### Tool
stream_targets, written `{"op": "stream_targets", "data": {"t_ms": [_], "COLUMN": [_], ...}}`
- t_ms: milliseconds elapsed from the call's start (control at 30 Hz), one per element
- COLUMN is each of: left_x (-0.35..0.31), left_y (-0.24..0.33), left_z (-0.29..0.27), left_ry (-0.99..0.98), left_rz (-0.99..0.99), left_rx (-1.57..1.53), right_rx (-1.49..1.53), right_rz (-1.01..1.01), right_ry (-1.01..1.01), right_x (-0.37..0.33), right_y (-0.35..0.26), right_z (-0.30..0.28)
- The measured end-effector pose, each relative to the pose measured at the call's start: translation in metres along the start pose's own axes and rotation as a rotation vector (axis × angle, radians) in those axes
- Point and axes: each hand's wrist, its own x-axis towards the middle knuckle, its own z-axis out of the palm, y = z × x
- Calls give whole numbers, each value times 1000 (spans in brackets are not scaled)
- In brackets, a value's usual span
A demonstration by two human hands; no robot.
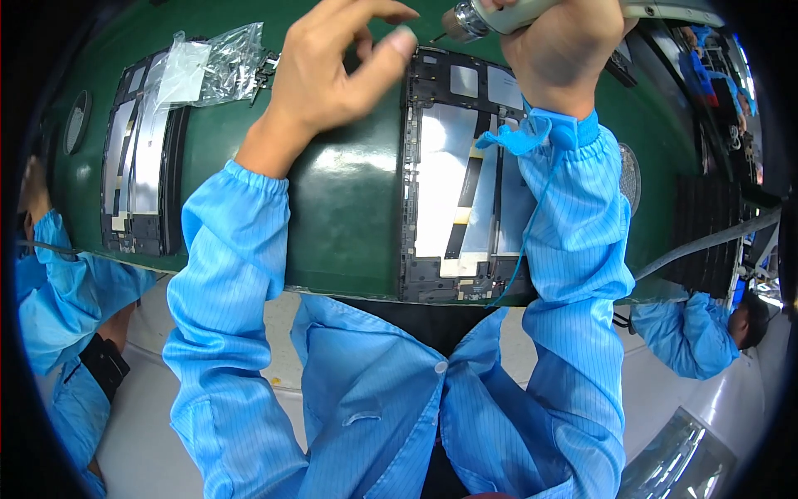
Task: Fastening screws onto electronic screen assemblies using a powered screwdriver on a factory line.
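Observation:
My right hand (561, 54) is closed around a pale electric screwdriver (519, 15) with a metal nose, at the top of the view. Its thin bit points left, over the far edge of an open tablet-like device (445, 170) with silver panels and a dark frame. Beside the bit is my left hand (328, 71), slightly blurred, thumb and forefinger apart with nothing visible between them. A blue wrist strap (564, 131) with a cord circles my right wrist. The cord hangs across the device, and my right forearm hides part of the device's right side.
Another opened device (133, 166) lies at the left on the green table mat (341, 200), under a clear plastic bag (220, 66). Dark stacked trays (706, 224) and a grey cable (706, 248) are at right. Co-workers in blue sleeves sit on both sides.

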Motion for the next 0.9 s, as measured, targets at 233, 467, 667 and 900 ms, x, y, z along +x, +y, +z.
{"op": "stream_targets", "data": {"t_ms": [233, 467, 667, 900], "left_x": [17, 16, 10, 13], "left_y": [-2, -7, -16, -11], "left_z": [-2, -4, 5, 1], "left_ry": [-189, -298, -266, -274], "left_rz": [-677, -646, -503, -475], "left_rx": [-388, -421, -455, -395], "right_rx": [-75, -56, -74, -93], "right_rz": [40, 28, 9, 29], "right_ry": [-31, -59, -86, -32], "right_x": [-2, -2, -4, -5], "right_y": [30, 36, 39, 39], "right_z": [-9, -9, -10, -6]}}
